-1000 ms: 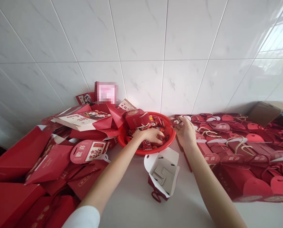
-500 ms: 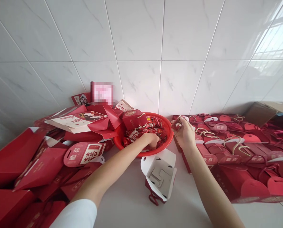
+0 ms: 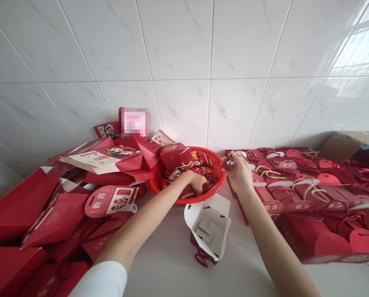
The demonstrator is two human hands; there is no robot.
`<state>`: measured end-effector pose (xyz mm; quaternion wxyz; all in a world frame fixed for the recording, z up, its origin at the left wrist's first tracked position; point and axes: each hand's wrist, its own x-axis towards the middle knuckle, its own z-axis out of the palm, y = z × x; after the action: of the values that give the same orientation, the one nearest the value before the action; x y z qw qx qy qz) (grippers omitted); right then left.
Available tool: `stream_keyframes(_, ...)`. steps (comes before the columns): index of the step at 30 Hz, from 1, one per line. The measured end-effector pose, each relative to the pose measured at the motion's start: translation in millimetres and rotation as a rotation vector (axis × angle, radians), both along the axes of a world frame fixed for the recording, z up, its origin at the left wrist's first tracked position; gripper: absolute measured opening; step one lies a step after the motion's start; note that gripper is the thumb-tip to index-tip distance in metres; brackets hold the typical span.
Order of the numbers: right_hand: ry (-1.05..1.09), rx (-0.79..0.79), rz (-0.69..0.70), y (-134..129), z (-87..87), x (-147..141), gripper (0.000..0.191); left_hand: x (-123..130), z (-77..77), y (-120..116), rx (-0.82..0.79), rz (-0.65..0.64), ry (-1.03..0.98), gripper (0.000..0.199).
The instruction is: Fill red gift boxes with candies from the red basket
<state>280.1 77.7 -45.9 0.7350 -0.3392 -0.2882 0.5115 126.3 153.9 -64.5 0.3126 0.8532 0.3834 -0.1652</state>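
My left hand [image 3: 197, 182] is down in a red plastic basket [image 3: 184, 201] among small wrapped candies [image 3: 207, 163]; its fingertips are hidden, so I cannot see what they hold. To the right of the basket rim, my right hand [image 3: 241, 173] is closed on red wrapped candy [image 3: 230, 161]. A small red box with a rope handle [image 3: 175, 156] rests in the basket's left side. In front of the basket stands an open box [image 3: 210, 231] with a white inside, nothing in it, and a dark red cord at its near side.
Unclosed red boxes [image 3: 57, 218] are heaped at the left. Rows of closed red gift boxes [image 3: 304, 198] with cord handles fill the right side. Behind them at the far right is a brown carton [image 3: 339, 146]. A tiled wall [image 3: 181, 49] runs along the back.
My left hand has shifted slightly within the basket. My right hand has turned a little with the candy. The boxes stay where they were.
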Motion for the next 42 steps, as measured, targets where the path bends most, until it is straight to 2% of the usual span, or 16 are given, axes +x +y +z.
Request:
stream_keyframes(11, -0.035, -0.001, 0.016, 0.2, -1.2, -2.5, 0.030, -6.7, 1.0, -0.4, -0.193, 0.120, -0.120, 0.015)
stream_keyframes(16, -0.025, -0.017, 0.031, -1.5, 0.1, -4.6, 0.029, -9.9, 1.5, 0.9, -0.216, 0.185, -0.207, 0.023)
stream_keyframes(20, -0.019, -0.015, 0.026, -3.3, 1.1, -5.3, 0.028, -19.8, 10.6, 5.3, -0.200, 0.288, -0.470, 0.024)
stream_keyframes(24, -0.028, -0.006, 0.027, -2.6, -1.2, -5.4, 0.026, -29.2, 18.6, 9.5, -0.093, 0.424, -0.826, 0.032)
stream_keyframes(28, -0.029, -0.019, 0.029, 0.9, -5.9, -6.4, 0.028, -31.3, 20.3, 9.2, -0.067, 0.497, -1.035, 0.038)
stream_keyframes(34, -0.064, -0.088, 0.022, 4.2, -12.7, -9.9, 0.025, -28.3, 23.5, 6.0, -0.045, 0.529, -1.183, 0.042)
stream_keyframes(40, -0.038, -0.089, 0.226, 3.9, -19.3, -15.8, 0.032, -23.8, 25.2, 2.9, -0.054, 0.543, -1.239, 0.043)
stream_keyframes(42, -0.027, -0.089, 0.248, 4.7, -21.7, -17.8, 0.033, -22.7, 25.0, 1.8, -0.079, 0.542, -1.230, 0.043)
